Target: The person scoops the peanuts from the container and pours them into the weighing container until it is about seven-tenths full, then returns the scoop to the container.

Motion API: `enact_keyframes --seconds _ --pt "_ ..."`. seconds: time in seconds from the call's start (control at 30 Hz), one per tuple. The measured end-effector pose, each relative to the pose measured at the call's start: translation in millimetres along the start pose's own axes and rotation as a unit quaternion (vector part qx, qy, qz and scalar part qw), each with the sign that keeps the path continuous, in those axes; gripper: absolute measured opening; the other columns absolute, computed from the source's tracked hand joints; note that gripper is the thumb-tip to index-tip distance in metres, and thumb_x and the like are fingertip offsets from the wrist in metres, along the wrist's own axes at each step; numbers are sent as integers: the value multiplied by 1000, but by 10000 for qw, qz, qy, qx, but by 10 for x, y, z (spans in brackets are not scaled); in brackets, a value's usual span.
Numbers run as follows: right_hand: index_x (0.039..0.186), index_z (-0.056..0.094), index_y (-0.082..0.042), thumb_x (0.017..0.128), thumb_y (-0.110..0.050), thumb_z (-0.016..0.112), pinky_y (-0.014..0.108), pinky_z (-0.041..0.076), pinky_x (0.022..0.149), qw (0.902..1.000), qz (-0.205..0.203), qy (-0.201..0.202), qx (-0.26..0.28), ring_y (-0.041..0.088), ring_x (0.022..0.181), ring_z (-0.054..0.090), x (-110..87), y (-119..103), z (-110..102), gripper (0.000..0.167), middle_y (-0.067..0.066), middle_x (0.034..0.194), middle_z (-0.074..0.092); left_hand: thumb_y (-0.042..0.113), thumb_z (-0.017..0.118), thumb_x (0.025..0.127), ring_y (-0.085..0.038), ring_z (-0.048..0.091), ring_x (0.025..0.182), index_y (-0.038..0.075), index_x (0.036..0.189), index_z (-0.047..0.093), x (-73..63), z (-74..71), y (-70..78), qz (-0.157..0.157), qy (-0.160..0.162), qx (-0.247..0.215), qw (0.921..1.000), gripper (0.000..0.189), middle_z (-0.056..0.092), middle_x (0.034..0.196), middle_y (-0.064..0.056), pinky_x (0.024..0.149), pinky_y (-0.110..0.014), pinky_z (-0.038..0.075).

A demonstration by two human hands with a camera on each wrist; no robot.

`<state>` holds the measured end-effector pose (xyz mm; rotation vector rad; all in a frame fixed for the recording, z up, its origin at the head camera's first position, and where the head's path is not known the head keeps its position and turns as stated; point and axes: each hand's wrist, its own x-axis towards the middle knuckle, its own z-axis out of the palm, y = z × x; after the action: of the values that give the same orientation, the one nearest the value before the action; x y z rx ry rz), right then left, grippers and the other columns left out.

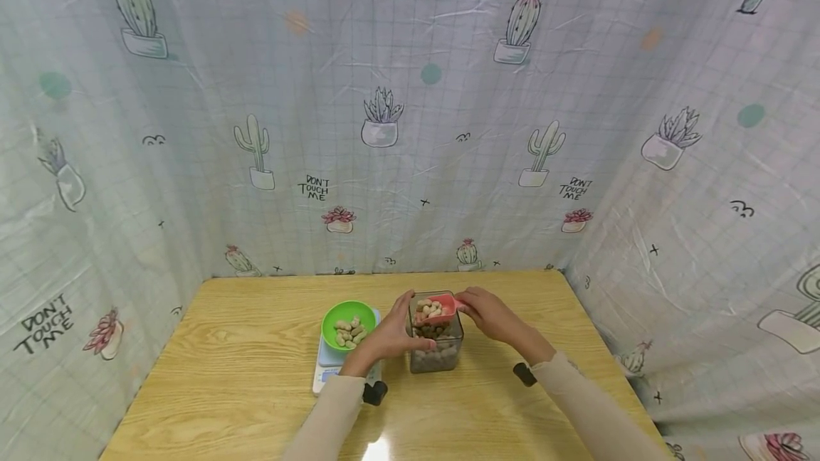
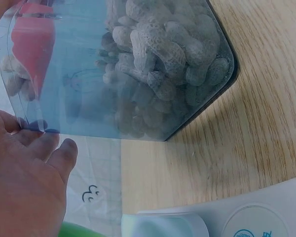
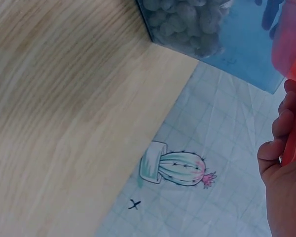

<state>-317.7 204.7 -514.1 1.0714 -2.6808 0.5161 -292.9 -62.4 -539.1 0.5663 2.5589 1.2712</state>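
Observation:
A clear square container point(image 1: 458, 340) stands on the table, its lower part filled with unshelled peanuts point(image 2: 158, 54). My left hand point(image 1: 392, 333) holds the container near its rim, thumb along the front and fingers at the left and far side. In my right hand point(image 1: 490, 313) is the handle of a red scoop point(image 1: 448, 308), gripped with curled fingers in the right wrist view. The scoop carries several peanuts point(image 1: 428, 310) and lies within the mouth of the container. Through the clear wall its red blade shows in the left wrist view.
Left of the container, a green bowl point(image 1: 329, 322) with several peanuts point(image 1: 350, 333) sits on a white kitchen scale point(image 1: 324, 360). A cactus-print curtain point(image 1: 423, 169) surrounds the back and sides of the wooden table point(image 1: 243, 361).

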Motion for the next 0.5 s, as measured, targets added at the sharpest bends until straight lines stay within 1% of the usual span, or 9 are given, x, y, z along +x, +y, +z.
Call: enact_keyframes --seconds 0.13,0.27,0.37,0.5 --pt "117 65 -10 103 -21 51 39 53 83 9997 169 135 126 18 94 62 -44 1 15 23 1 101 66 58 78 75 -40 25 148 25 160 5 -4 -6 2 15 -4 -3 10000 117 7 166 -11 109 -61 36" --pt "116 65 -11 103 -20 51 39 53 83 9986 364 283 267 17 94 63 -88 -21 11 22 0 101 66 59 78 74 -40 24 148 24 160 3 -1 -4 1 11 -10 -27 10000 119 7 166 -12 110 -61 36" --pt "117 64 -10 103 -20 50 39 53 83 9981 431 387 212 17 95 63 -116 -31 4 22 1 103 66 58 78 75 -40 22 149 22 160 0 -8 0 9 -20 -41 -86 10000 121 5 166 -13 111 -61 34" --pt "117 64 -9 103 -19 51 40 53 84 9977 455 502 95 18 97 63 -134 -41 -32 22 3 104 67 63 73 78 -39 18 151 21 160 -2 -31 -8 27 -23 -8 -28 10000 119 0 167 -12 113 -60 32"
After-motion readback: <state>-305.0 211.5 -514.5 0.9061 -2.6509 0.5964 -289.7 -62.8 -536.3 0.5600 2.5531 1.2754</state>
